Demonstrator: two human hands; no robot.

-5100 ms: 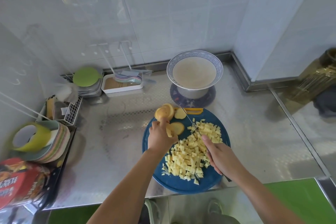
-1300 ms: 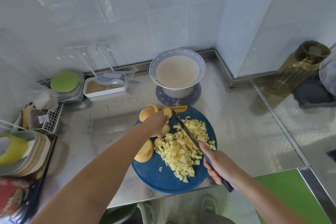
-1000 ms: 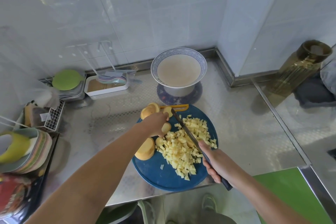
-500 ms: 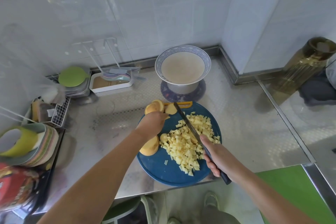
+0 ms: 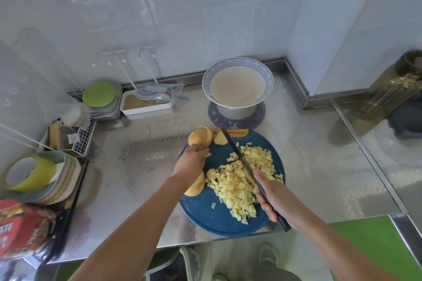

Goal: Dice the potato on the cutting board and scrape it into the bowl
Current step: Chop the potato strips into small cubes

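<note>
A round blue cutting board (image 5: pixel 205 214) lies on the steel counter with a heap of diced potato (image 5: pixel 242 180) across its middle. My right hand (image 5: pixel 276 198) grips the dark handle of a knife (image 5: pixel 237 153), whose blade lies over the dice and points to the far left. My left hand (image 5: pixel 190 164) holds a potato slice at the board's far left edge. Uncut potato chunks (image 5: pixel 202 137) sit just beyond it, and another chunk (image 5: pixel 196 186) lies under my left wrist. The blue-rimmed bowl (image 5: pixel 237 89) stands behind the board.
A white tray (image 5: pixel 146 104) and a green lid (image 5: pixel 99 94) sit at the back left. A wire basket (image 5: pixel 77 134), stacked plates (image 5: pixel 57 180) and a red packet (image 5: pixel 20 228) crowd the left side. A dark bottle (image 5: pixel 392 89) stands at the right.
My left hand has moved from the board's middle to its far left edge, toward the uncut chunks. The knife has stayed resting across the dice in my right hand.
</note>
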